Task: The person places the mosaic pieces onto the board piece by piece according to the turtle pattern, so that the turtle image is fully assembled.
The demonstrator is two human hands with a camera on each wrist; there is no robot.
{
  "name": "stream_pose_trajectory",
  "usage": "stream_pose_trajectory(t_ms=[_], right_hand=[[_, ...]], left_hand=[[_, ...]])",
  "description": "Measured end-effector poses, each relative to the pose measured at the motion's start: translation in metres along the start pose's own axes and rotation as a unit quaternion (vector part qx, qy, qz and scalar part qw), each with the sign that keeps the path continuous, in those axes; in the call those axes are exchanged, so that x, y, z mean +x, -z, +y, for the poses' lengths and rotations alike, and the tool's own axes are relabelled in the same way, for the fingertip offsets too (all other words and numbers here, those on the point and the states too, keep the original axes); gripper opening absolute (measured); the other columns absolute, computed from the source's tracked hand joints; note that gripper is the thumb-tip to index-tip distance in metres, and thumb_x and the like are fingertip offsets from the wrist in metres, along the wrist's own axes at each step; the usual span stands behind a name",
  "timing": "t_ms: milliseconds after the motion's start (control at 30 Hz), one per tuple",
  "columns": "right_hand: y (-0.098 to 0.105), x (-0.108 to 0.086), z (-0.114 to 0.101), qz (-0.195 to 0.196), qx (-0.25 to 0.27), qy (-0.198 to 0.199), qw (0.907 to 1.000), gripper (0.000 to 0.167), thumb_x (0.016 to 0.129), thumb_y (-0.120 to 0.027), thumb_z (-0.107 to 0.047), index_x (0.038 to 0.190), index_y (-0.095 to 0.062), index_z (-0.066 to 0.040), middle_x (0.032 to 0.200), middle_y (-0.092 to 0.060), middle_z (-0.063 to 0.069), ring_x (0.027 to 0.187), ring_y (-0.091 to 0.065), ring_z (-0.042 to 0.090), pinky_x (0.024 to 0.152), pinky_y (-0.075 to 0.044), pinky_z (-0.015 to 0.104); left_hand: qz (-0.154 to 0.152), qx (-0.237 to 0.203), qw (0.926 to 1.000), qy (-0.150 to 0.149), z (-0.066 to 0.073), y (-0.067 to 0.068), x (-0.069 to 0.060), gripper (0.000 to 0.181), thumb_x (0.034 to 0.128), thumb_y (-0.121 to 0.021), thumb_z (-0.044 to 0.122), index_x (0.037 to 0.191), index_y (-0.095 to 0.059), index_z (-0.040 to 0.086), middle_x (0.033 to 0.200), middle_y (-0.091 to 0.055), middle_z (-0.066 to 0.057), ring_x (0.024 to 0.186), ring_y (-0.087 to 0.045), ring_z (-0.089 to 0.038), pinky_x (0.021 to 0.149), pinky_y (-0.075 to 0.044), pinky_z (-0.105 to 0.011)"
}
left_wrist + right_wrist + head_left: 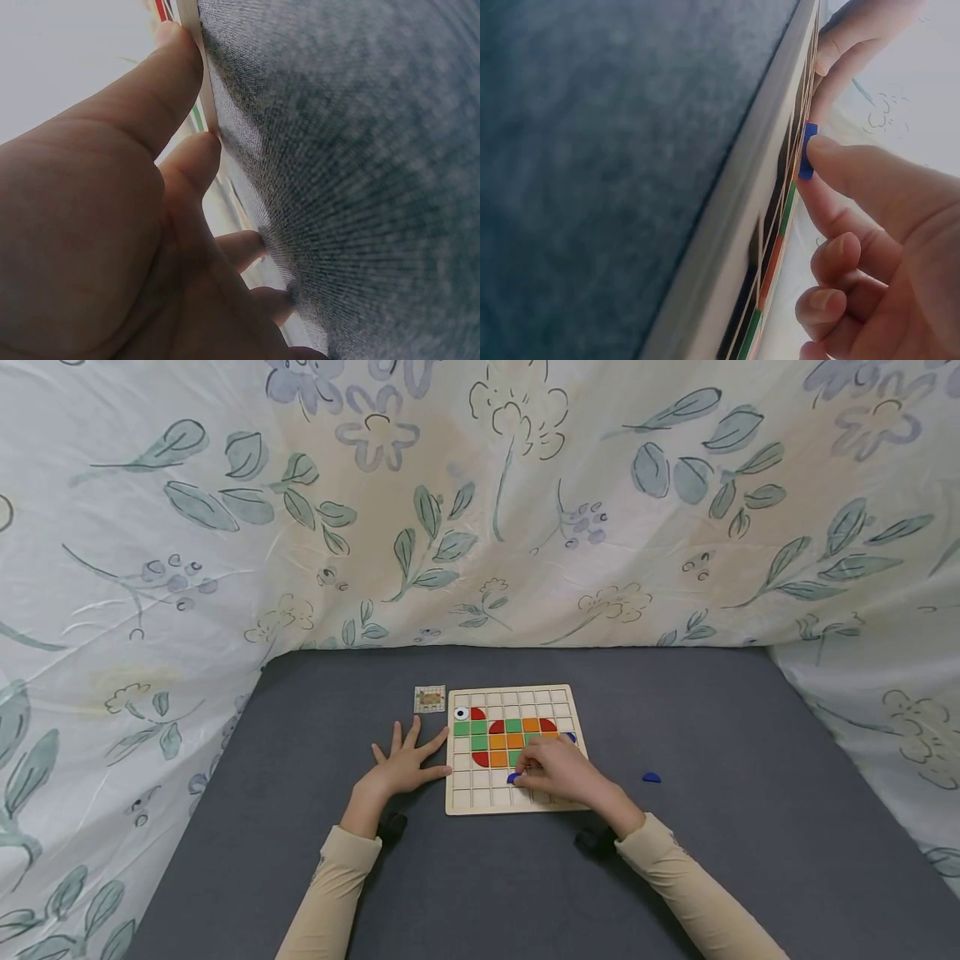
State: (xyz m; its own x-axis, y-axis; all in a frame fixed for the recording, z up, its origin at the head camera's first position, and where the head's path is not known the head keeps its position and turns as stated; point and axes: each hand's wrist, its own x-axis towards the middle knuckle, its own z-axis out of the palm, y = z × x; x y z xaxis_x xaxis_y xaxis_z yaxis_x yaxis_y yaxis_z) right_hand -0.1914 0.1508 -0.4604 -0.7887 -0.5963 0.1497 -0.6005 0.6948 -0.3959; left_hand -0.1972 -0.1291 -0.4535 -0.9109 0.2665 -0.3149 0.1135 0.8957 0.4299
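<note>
A wooden grid board (465, 802) lies on the dark cloth, with red, green and orange pieces and a white eye piece (461, 713) set in its squares. My left hand (401, 768) is spread flat at the board's left edge, thumb and a finger touching the rim, as the left wrist view also shows. My right hand (558, 770) pinches a blue half-round piece (808, 151) between thumb and forefinger, over the lower middle of the board. The right hand covers part of the grid. Another blue piece (572, 737) shows partly behind it, at the board's right side.
A loose blue half-round piece (652, 777) lies on the cloth to the right of the board. A small patterned card (430, 699) lies at the board's upper left corner. Behind the table hangs a floral curtain (510, 585).
</note>
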Motion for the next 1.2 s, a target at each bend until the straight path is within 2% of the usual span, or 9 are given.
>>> stream_pose_trajectory(t_ms=[167, 367, 700, 933, 1200], right_hand=[[-0.002, 0.004, -0.005, 0.002, -0.014, -0.003, 0.9999, 0.013, 0.076, -0.076, -0.035, 0.073, -0.067, -0.026, 0.068, -0.049, -0.013, 0.063, -0.041, 0.002, 0.07, -0.029, 0.033], [-0.003, 0.009, -0.012, 0.0, -0.005, 0.004, 1.0, 0.014, 0.075, -0.077, -0.033, 0.073, -0.066, -0.024, 0.069, -0.053, -0.008, 0.061, -0.042, 0.004, 0.068, -0.03, 0.033], [-0.008, 0.013, -0.014, -0.007, -0.001, 0.007, 1.0, 0.014, 0.076, -0.076, -0.033, 0.077, -0.067, -0.023, 0.075, -0.055, -0.009, 0.064, -0.044, 0.005, 0.07, -0.031, 0.034], [-0.005, 0.012, -0.015, -0.024, 0.011, 0.009, 0.9996, 0.014, 0.075, -0.077, -0.031, 0.078, -0.067, -0.021, 0.073, -0.053, -0.008, 0.064, -0.042, 0.006, 0.066, -0.028, 0.032], [0.002, 0.008, -0.011, -0.026, 0.013, 0.005, 0.9995, 0.01, 0.077, -0.076, -0.03, 0.081, -0.069, -0.024, 0.076, -0.057, -0.01, 0.067, -0.045, 0.005, 0.072, -0.032, 0.036]], left_hand=[[0.0, 0.004, 1.0, 0.0, 0.0, 0.0, 0.0, 0.072, 0.0876, -0.055, 0.051, 0.148, -0.023, 0.029, 0.154, 0.006, -0.019, 0.137, 0.016, -0.046, 0.096, 0.008, -0.075], [-0.001, 0.004, 1.0, 0.001, 0.0, 0.0, -0.001, 0.071, 0.0879, -0.055, 0.051, 0.148, -0.023, 0.029, 0.154, 0.006, -0.019, 0.137, 0.016, -0.046, 0.096, 0.008, -0.075], [-0.004, 0.006, 1.0, 0.0, -0.002, 0.0, 0.0, 0.072, 0.0876, -0.054, 0.053, 0.148, -0.022, 0.03, 0.155, 0.007, -0.018, 0.137, 0.016, -0.046, 0.096, 0.008, -0.075], [-0.004, 0.004, 1.0, 0.0, -0.001, 0.0, 0.0, 0.072, 0.0874, -0.054, 0.053, 0.148, -0.023, 0.031, 0.155, 0.007, -0.018, 0.137, 0.017, -0.045, 0.096, 0.008, -0.075], [-0.004, 0.001, 1.0, -0.002, -0.001, 0.0, -0.001, 0.071, 0.0878, -0.055, 0.051, 0.148, -0.023, 0.03, 0.154, 0.006, -0.019, 0.137, 0.017, -0.046, 0.096, 0.008, -0.075]])
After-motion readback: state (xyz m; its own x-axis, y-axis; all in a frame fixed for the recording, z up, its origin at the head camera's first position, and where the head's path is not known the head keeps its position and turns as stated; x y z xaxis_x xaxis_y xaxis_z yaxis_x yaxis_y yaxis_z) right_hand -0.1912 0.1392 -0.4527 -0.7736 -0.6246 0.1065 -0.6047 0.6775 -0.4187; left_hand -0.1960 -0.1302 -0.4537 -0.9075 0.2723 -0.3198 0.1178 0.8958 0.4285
